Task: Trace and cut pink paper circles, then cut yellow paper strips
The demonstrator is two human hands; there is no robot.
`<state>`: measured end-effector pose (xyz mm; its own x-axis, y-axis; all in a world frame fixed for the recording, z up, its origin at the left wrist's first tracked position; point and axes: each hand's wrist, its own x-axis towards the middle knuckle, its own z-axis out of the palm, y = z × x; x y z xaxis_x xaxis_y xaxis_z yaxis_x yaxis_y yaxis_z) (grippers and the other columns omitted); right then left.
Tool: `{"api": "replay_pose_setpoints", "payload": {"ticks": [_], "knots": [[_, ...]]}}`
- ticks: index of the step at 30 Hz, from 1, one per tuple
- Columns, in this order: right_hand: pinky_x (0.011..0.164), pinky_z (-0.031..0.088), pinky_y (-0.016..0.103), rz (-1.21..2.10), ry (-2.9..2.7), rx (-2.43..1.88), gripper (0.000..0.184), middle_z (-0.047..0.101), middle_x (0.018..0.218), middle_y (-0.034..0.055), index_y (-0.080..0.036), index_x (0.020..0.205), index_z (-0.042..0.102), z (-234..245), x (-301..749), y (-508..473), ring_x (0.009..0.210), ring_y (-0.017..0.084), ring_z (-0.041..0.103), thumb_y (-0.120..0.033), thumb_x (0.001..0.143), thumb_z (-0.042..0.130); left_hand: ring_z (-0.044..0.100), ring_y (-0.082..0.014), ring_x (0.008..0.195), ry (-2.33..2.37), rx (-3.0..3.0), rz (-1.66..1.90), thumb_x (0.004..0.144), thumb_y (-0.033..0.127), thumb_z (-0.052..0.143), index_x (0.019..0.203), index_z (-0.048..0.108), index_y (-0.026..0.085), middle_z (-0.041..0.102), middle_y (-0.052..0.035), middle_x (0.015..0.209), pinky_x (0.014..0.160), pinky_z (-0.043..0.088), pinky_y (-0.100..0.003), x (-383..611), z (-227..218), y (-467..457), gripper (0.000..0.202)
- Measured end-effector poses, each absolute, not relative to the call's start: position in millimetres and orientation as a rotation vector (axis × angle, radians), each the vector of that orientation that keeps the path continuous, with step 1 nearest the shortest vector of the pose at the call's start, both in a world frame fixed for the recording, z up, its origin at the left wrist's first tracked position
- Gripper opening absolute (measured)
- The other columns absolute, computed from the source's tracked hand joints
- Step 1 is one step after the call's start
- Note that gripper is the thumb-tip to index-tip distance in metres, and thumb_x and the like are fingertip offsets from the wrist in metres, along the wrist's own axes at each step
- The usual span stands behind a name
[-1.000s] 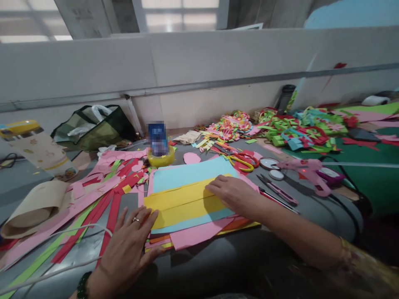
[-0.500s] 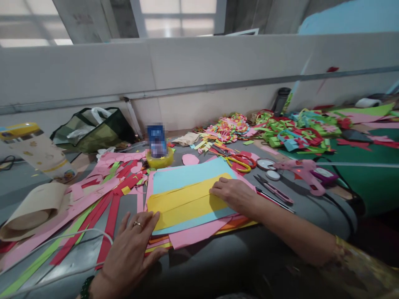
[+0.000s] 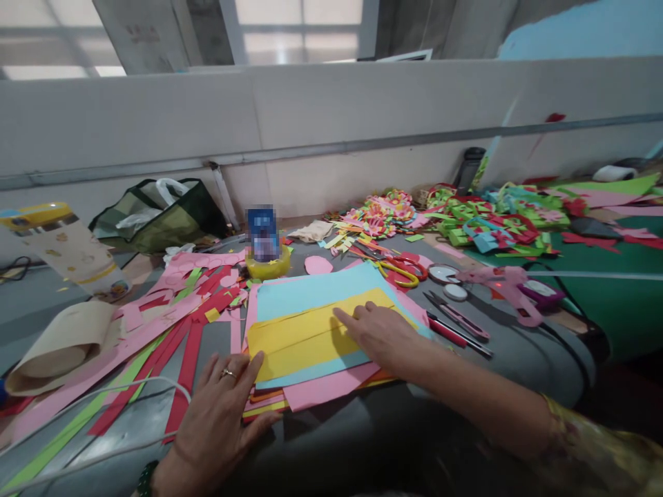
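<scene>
Head view: both of my hands lie flat on the paper stack in front of me, neither one closed around anything. My left hand (image 3: 220,407) rests palm down with the fingers spread, a ring (image 3: 226,373) on one finger, and its fingertips touch the near left corner of the stack where the yellow sheet (image 3: 300,342) ends. My right hand (image 3: 380,335) lies open on the right part of that yellow sheet, with the index finger stretched out towards the left along the line that runs across the sheet.

The yellow sheet is the top of the pile, in the middle of the grey table (image 3: 362,442). It lies on a light blue sheet (image 3: 311,290) that shows beyond it and along its near edge, and a pink sheet (image 3: 326,390) sticks out underneath, towards me.

Left of the stack are red paper strips (image 3: 186,345) mixed with pink and green ones, a white cable (image 3: 103,393) and a rolled beige sheet (image 3: 56,345). Just behind the stack stands a yellow tape roll (image 3: 266,266). To the right lie scissors (image 3: 401,269) with yellow and red handles, small snips (image 3: 456,314) and a pink glue gun (image 3: 505,286), all apart from my right hand. Paper flowers (image 3: 383,210) are heaped further back by the wall
</scene>
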<state>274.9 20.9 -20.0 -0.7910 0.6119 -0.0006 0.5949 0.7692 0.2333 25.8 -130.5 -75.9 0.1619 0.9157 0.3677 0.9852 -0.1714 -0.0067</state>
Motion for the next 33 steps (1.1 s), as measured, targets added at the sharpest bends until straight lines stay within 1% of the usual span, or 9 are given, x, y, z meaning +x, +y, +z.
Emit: {"api": "replay_pose_setpoints", "payload": {"ticks": [2,5,8,14,19,24,27,30,33], "knots": [[0.062,0.041,0.031,0.365,2.987,0.857,0.04,0.062,0.096,0.0114,-0.023,0.128,0.046,-22.1,263.0,11.8,0.081,0.023,0.057,-0.023,0.088,0.051,0.054,-0.0291,0.105,-1.829,-2.184,-0.384,0.082,0.058,0.049,0.129,0.05,0.018,0.06,-0.0112,0.112,0.1,0.031,-0.051,26.2,-75.1,-130.6,0.062],[0.069,0.043,0.033,0.318,3.089,0.633,0.03,0.06,0.102,0.0102,-0.025,0.119,0.052,-24.0,251.9,4.1,0.088,0.023,0.055,-0.035,0.091,0.047,0.055,-0.0292,0.105,-1.815,-2.172,-0.354,0.083,0.058,0.047,0.13,0.05,0.017,0.06,-0.0119,0.112,0.101,0.028,-0.051,26.7,-73.9,-131.6,0.063],[0.07,0.043,0.032,0.244,3.075,0.661,0.026,0.06,0.1,0.0088,-0.024,0.114,0.055,-23.6,256.6,5.1,0.088,0.022,0.054,-0.036,0.092,0.045,0.055,-0.03,0.107,-1.814,-2.169,-0.336,0.082,0.057,0.049,0.13,0.049,0.017,0.061,-0.012,0.114,0.101,0.027,-0.052,25.0,-75.4,-132.7,0.062],[0.07,0.043,0.029,0.198,3.001,0.973,0.025,0.06,0.101,0.0084,-0.023,0.107,0.058,-21.6,301.6,19.2,0.092,0.021,0.054,-0.036,0.093,0.042,0.054,-0.0302,0.111,-1.817,-2.197,-0.297,0.083,0.056,0.048,0.133,0.047,0.021,0.061,-0.0106,0.121,0.1,0.029,-0.051,13.7,-85.7,-132.3,0.061],[0.077,0.042,0.03,0.145,2.942,1.312,0.027,0.062,0.104,0.0097,-0.021,0.105,0.063,-23.5,336.3,32.2,0.096,0.02,0.055,-0.032,0.095,0.039,0.054,-0.0303,0.113,-1.811,-2.185,-0.236,0.084,0.056,0.045,0.13,0.051,0.02,0.062,-0.0117,0.121,0.102,0.027,-0.054,11.0,-87.0,-131.1,0.059],[0.083,0.04,0.03,0.172,2.998,1.357,0.026,0.065,0.099,0.0097,-0.018,0.104,0.064,-30.1,342.3,36.3,0.097,0.02,0.055,-0.029,0.094,0.043,0.055,-0.0302,0.112,-1.837,-2.198,-0.162,0.086,0.054,0.043,0.128,0.053,0.023,0.063,-0.0112,0.119,0.1,0.029,-0.056,11.2,-75.3,-130.2,0.054],[0.083,0.039,0.032,0.213,2.992,1.327,0.025,0.066,0.099,0.0095,-0.018,0.102,0.064,-31.1,338.0,33.3,0.097,0.022,0.054,-0.03,0.093,0.044,0.061,-0.03,0.098,-1.824,-2.187,-0.162,0.088,0.05,0.038,0.115,0.064,0.026,0.067,-0.0101,0.107,0.091,0.039,-0.055,5.3,-56.9,-127.1,0.045],[0.08,0.04,0.032,0.183,2.974,1.293,0.026,0.066,0.097,0.0088,-0.017,0.099,0.065,-27.0,332.2,27.1,0.093,0.022,0.055,-0.032,0.093,0.044,0.062,-0.0274,0.077,-1.821,-2.087,-0.169,0.091,0.049,0.029,0.099,0.071,0.026,0.067,-0.0083,0.088,0.072,0.046,-0.047,4.2,-29.3,-116.2,0.049],[0.076,0.041,0.03,0.085,2.992,1.284,0.028,0.067,0.094,0.0075,-0.019,0.095,0.065,-20.9,329.4,22.2,0.089,0.02,0.057,-0.034,0.094,0.041,0.059,-0.0291,0.077,-1.776,-1.988,-0.143,0.092,0.048,0.024,0.098,0.07,0.02,0.063,-0.0092,0.083,0.066,0.045,-0.043,26.2,-2.8,-92.6,0.054]]}}
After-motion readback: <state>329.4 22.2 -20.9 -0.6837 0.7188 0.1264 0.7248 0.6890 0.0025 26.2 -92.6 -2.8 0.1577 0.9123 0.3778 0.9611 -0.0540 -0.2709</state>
